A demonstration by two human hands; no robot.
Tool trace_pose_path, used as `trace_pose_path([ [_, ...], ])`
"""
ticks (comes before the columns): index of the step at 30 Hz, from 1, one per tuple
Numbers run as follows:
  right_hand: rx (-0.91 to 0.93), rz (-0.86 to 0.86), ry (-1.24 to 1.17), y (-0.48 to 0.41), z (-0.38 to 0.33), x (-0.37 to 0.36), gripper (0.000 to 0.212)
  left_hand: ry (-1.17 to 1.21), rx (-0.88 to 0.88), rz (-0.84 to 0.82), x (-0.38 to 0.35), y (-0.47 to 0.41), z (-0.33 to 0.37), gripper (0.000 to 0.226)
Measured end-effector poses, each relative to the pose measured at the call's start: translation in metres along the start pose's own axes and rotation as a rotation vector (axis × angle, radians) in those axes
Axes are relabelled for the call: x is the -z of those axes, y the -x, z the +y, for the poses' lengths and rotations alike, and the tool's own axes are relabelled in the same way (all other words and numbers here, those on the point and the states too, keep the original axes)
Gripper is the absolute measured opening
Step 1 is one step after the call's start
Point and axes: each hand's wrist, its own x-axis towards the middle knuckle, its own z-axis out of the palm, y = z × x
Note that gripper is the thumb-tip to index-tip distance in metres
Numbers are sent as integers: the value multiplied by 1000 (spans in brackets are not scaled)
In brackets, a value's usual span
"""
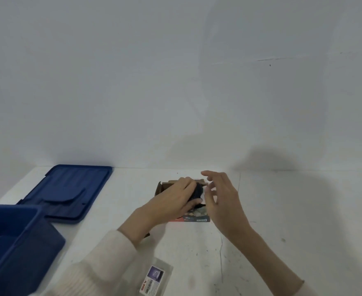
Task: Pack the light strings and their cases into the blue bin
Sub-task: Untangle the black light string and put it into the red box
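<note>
The lid (69, 189) lies beside the blue bin (26, 253). Our left hand (173, 200) grips a dark light string (197, 191) over its brown case (164, 187); our right hand (225, 204) is released.

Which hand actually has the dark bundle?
The left hand: its fingers curl round the dark bundle over the open cardboard case. The right hand hovers beside it, fingers spread, holding nothing.

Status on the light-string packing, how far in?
Done: flat blue plastic lid is off, beside the blue plastic bin. In hand: left hand grips a dark bundled light string at the open brown cardboard case; right hand hovers open. Left: getting both into the bin.
</note>
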Motion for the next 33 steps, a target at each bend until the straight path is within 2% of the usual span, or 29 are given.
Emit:
trace_pose_path([
  [3,180,-178,143,5,-3,-7,23,78,-85,-253,7,-5,4,26],
  [4,180,-251,190,6,-3,-8,20,156,-20,-329,10,-7,3,24],
  [8,124,-419,383,0,-6,-4,14,243,310,-314,12,-13,-6,20],
  [9,121,-435,416,-2,-9,-2,12,224,319,-274,12,-13,-4,19],
  [13,121,-460,530,-10,-10,5,28,279,308,-86,15,-8,9,24],
  [14,123,-469,568,-11,-10,9,26,311,302,-112,16,-7,12,20],
  [16,114,-524,647,-12,-10,20,17,311,267,-271,16,-6,18,11],
  [18,74,-610,668,-11,-11,34,18,234,238,-374,9,-10,25,15],
  [21,-18,-669,552,-1,-14,58,23,151,210,-335,-7,-23,46,11],
  [24,60,-611,478,15,-22,83,11,0,210,-294,-13,-34,74,21],
  [26,82,-711,524,29,-27,91,16,-45,193,-303,-13,-37,86,21],
  [28,97,-788,613,43,-25,88,21,-45,173,-336,-13,-33,95,21],
  [30,99,-757,658,53,-19,85,17,2,168,-379,-17,-28,103,22],
  [33,-3,-754,542,57,-15,93,21,119,154,-415,-17,-20,118,20],
])
